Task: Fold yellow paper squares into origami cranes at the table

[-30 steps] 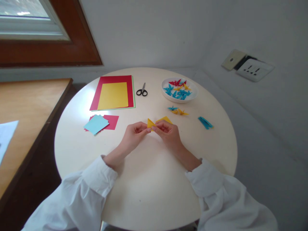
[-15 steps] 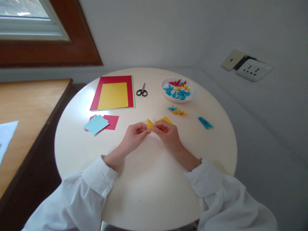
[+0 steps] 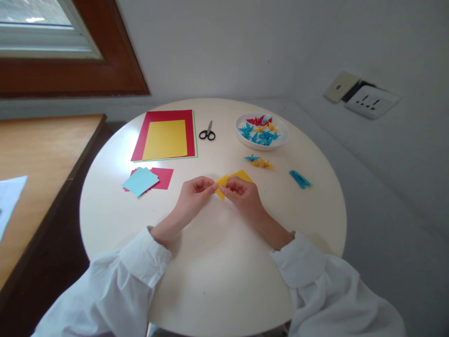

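Observation:
Between my two hands is a small folded piece of yellow paper (image 3: 221, 182), its corners showing above and below my fingertips. My left hand (image 3: 196, 193) pinches its left side between thumb and fingers. From the other side, my right hand (image 3: 244, 192) is closed on it in the same way. Another yellow paper square (image 3: 242, 175) lies on the table just behind my right fingers, partly hidden by them. Beyond it rest a blue paper crane (image 3: 251, 158) and yellow paper cranes (image 3: 265, 164).
A white dish (image 3: 239, 137) of red, blue and yellow cranes stands at the back right. Black-handled scissors (image 3: 207, 135) lie beside large red and yellow sheets (image 3: 165, 139). Light-blue squares (image 3: 141, 181) overlap pink ones at left; folded blue strips (image 3: 299, 179) lie at right.
The folded yellow paper has turned between my fingers; a point now shows below them as well as above. My left hand has shifted slightly left. The things on the table have stayed put.

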The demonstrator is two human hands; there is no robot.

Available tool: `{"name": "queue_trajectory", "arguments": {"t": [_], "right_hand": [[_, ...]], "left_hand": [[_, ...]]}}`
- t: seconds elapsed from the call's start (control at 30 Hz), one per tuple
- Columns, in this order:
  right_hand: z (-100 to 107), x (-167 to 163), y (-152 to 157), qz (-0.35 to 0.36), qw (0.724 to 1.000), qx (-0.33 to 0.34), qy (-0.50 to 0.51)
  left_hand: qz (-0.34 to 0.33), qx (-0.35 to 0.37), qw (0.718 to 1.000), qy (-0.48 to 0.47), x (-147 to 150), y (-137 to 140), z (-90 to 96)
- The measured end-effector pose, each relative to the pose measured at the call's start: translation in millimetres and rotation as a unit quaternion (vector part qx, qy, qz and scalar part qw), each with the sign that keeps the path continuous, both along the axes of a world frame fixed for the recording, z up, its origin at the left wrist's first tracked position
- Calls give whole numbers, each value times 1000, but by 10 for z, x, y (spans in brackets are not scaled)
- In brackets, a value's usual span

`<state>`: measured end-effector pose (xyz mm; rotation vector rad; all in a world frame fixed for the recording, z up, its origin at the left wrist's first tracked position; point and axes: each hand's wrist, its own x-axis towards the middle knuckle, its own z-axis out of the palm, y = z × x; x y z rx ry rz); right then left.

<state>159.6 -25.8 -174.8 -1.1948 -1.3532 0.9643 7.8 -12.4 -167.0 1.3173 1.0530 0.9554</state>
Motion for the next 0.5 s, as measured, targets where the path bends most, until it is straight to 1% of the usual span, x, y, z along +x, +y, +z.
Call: {"name": "queue_trajectory", "arguments": {"t": [0.13, 0.3, 0.37, 0.5], "right_hand": [[-7, 4, 6, -6, 1000, -3, 2], [-22, 20, 19, -22, 999, -9, 31], [-22, 24, 23, -26, 999, -11, 38], [-30, 29, 27, -24, 999, -12, 39]], "left_hand": [[31, -4, 999, -15, -10, 19, 19], [64, -18, 997, -26, -34, 55, 27], [65, -25, 997, -29, -37, 59, 24], [40, -19, 999, -22, -35, 50, 21]]}}
